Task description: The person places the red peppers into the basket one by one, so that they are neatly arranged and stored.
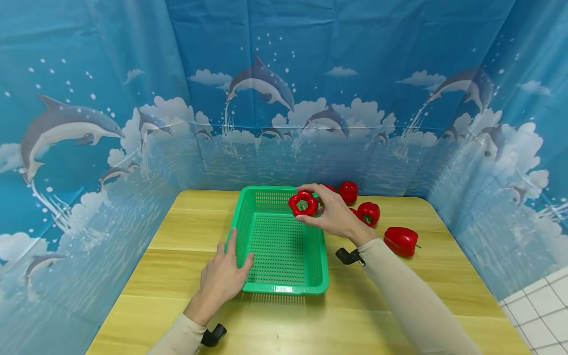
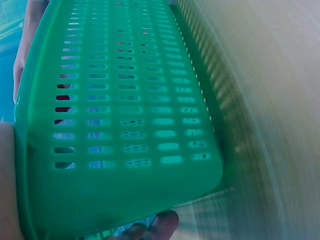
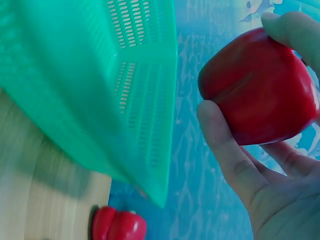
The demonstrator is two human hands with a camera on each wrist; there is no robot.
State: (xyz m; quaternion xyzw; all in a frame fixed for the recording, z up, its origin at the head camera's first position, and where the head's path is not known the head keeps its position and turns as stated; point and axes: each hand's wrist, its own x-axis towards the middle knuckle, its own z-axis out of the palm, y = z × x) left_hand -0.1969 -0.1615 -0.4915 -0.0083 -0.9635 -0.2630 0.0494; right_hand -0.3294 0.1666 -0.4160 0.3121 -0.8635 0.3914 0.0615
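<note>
A red bell pepper [image 1: 303, 203] is held by my right hand [image 1: 330, 212], thumb and fingers spread around its sides. In the right wrist view the pepper [image 3: 257, 87] hangs in the air beside the basket wall; in the head view it appears over the far right corner of the green plastic basket [image 1: 318, 276]. Inside the basket only the perforated floor shows. My left hand [image 1: 224, 271] holds the basket's near left corner, its thumb over the rim and its fingers along the outer side. Some left fingertips [image 2: 162, 225] show past the corner in the left wrist view.
Several other red peppers lie right of the basket, among them one at the back [image 1: 348, 192], one nearer [image 1: 369, 213] and a longer one with a green stem [image 1: 401, 241]. The right hand partly hides some. A dolphin-print curtain [image 1: 275, 148] surrounds the wooden table [image 1: 151, 276].
</note>
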